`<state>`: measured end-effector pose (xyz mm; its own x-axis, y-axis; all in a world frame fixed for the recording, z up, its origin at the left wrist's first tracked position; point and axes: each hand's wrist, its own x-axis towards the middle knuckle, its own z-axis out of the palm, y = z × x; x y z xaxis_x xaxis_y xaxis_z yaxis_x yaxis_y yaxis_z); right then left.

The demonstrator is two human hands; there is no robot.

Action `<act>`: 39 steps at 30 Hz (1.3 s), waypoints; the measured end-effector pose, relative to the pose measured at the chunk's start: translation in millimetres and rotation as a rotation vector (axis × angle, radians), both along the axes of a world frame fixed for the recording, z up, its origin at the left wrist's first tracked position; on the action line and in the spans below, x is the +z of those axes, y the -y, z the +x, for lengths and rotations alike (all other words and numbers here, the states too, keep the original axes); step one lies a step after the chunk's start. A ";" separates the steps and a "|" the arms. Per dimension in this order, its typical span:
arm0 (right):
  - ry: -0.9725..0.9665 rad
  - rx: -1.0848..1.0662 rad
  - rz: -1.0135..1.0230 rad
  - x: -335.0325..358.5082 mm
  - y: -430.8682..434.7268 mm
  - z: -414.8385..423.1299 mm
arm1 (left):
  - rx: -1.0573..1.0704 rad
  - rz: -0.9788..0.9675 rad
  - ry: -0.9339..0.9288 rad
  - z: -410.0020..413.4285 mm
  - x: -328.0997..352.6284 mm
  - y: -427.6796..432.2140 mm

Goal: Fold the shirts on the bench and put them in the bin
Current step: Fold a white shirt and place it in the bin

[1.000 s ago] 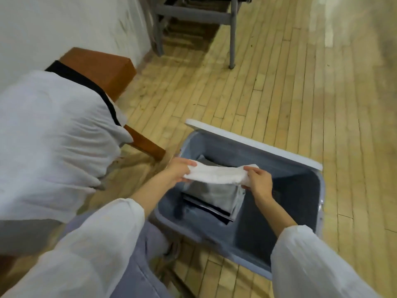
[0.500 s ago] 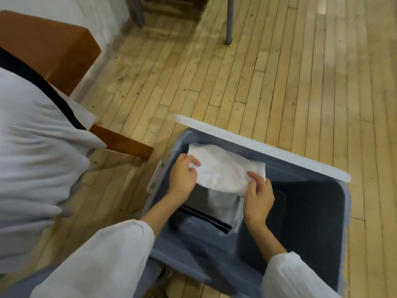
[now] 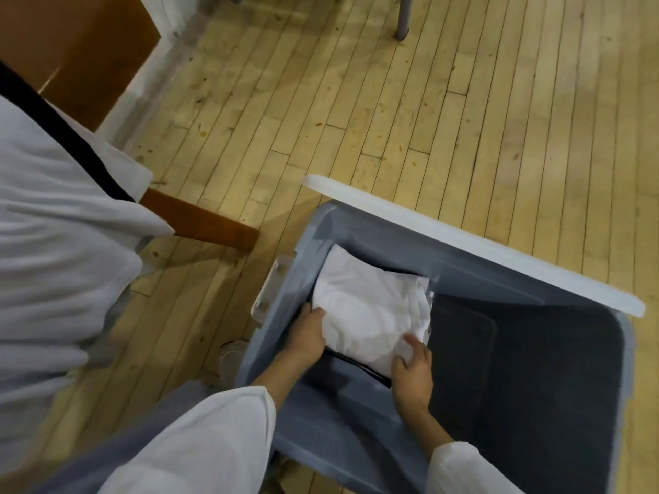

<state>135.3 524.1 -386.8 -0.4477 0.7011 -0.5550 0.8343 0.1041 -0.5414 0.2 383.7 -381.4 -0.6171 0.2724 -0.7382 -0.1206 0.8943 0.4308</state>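
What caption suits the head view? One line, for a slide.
Left hand and right hand lay a folded white shirt inside the grey bin.

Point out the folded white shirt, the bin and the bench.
folded white shirt (image 3: 367, 308), head view, middle of its top face.
bin (image 3: 338, 433), head view, near grey wall.
bench (image 3: 201, 225), head view, bare wooden edge.

Soft cloth shirt (image 3: 371, 308), matt plastic bin (image 3: 321, 433)
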 end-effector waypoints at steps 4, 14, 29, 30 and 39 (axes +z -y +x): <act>0.069 0.088 0.281 -0.8 1.7 -7.3 | -0.171 -0.056 -0.211 10.2 10.8 0.9; 0.516 0.852 0.196 -17.8 -18.1 -26.7 | -0.623 -0.399 -0.144 33.0 -6.0 1.2; -0.262 0.460 0.010 147.5 88.9 -96.2 | -0.270 0.033 -0.254 -14.5 142.7 28.5; -0.323 0.458 0.004 168.8 100.9 -99.6 | -0.247 0.050 -0.315 -17.7 164.2 44.0; -0.620 0.799 -0.072 294.3 219.4 -134.6 | -0.077 0.021 -0.930 -9.1 281.7 204.4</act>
